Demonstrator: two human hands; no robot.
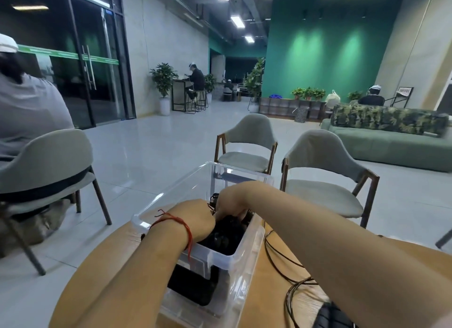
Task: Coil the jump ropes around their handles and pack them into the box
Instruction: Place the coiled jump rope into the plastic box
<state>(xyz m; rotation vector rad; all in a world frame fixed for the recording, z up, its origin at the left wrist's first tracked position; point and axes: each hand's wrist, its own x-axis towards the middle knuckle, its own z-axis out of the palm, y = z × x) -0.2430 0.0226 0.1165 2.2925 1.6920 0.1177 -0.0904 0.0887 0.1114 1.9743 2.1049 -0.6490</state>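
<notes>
Head view: your left hand (195,217) and right hand (232,200) curl into the clear box (221,258), probably pressing coiled jump ropes (225,234) compact; grip hidden.

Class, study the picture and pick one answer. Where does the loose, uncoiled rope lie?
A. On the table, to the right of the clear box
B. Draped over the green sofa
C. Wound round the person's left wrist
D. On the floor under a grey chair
A: the loose rope trails in dark loops across the wooden table, just outside the right wall of the clear box.
</notes>
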